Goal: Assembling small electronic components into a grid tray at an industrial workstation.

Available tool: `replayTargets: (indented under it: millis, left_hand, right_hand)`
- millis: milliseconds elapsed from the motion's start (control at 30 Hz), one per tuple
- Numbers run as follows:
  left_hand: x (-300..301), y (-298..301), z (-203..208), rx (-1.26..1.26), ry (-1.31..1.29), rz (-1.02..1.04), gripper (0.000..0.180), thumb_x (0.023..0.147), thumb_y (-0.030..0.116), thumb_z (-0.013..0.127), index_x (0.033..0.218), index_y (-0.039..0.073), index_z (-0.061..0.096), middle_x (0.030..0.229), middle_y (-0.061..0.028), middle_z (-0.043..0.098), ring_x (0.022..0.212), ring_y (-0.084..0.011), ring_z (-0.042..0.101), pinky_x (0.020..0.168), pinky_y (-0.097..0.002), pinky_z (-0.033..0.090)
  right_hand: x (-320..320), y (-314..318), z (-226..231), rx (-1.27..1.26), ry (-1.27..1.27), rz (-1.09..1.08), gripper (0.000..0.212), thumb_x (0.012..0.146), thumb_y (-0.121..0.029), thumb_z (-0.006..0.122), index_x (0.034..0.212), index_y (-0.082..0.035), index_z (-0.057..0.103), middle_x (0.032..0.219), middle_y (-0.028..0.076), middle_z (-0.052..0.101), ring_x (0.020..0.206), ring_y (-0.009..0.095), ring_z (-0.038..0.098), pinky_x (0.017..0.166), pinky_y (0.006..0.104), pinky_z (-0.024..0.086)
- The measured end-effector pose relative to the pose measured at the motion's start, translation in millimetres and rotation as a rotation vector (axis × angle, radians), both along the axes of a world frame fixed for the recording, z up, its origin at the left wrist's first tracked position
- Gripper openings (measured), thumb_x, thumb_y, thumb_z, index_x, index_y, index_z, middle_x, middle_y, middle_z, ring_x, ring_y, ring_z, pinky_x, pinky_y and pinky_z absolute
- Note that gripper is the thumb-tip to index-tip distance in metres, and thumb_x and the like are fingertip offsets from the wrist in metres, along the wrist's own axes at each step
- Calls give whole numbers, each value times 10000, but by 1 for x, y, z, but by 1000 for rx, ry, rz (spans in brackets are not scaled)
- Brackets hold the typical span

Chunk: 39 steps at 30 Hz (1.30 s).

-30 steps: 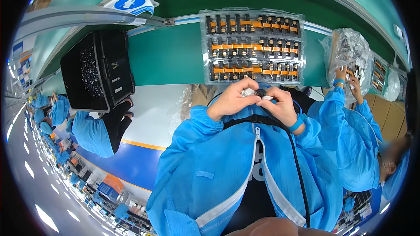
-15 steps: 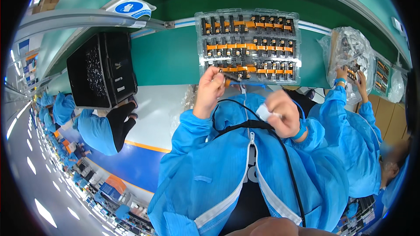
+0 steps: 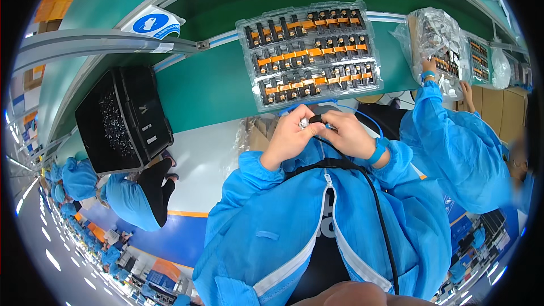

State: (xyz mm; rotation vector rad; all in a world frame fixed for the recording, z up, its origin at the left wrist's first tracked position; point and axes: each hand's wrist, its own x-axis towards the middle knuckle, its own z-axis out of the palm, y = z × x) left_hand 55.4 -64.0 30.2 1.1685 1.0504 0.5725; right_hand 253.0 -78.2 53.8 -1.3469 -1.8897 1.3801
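Observation:
My left hand (image 3: 290,137) and my right hand (image 3: 350,136) meet in front of my chest, just off the near edge of the bench. Both are closed in a pinch around a small black part (image 3: 318,118). A whitish, shiny bit (image 3: 304,123) pokes out between my left thumb and forefinger; its kind is unclear. My fingers cover most of what they hold. Beyond them lies a clear plastic tray (image 3: 258,86) with three rows of black parts joined by orange flat strips (image 3: 294,55).
On the green bench (image 3: 207,93), a black bin (image 3: 126,119) with small bits inside stands at the left. To the right, another person's hands work at a plastic-wrapped tray (image 3: 439,39), with a further filled tray (image 3: 479,59) beyond. A black cable (image 3: 374,209) runs down my front.
My left hand has drawn back from the tray with the small black part. My right hand, which held a white piece, has come up to meet it. The view has shifted slightly.

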Motion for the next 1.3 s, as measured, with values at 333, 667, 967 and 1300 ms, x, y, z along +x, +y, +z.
replayTargets:
  millis: [333, 667, 967, 1300]
  left_hand:
    - [7, 1, -17, -111, -73, 64, 222, 933, 207, 679, 1040, 13, 671, 844, -71, 714, 774, -110, 650, 682, -280, 510]
    - [53, 24, -25, -199, -151, 112, 212, 923, 143, 679, 1057, -19, 645, 808, -61, 694, 677, -101, 629, 607, -273, 520]
    - [53, -5, -65, -21, 186, 448, 374, 858, 222, 749, 1157, 30, 634, 900, -167, 724, 811, -200, 705, 717, -330, 538]
    - [66, 9, -54, -58, -150, 396, 284, 880, 156, 734, 1117, 31, 640, 905, -37, 689, 770, -109, 631, 674, -284, 514]
  right_hand:
    - [19, -26, -2, -259, 315, -402, 125, 910, -123, 683, 1004, -50, 643, 827, 49, 659, 680, 126, 634, 606, 306, 519]
    - [47, 21, -13, -114, -43, -168, 222, 950, -218, 638, 997, -1, 619, 766, 129, 681, 757, 243, 700, 628, 351, 522]
    - [40, 84, -63, -116, -453, -160, 349, 913, -343, 633, 764, -28, 656, 704, 166, 684, 732, 377, 677, 673, 479, 523]
    - [26, 59, -52, 9, -166, -450, 271, 962, -300, 626, 911, -33, 632, 708, 109, 664, 597, 232, 639, 539, 334, 488]
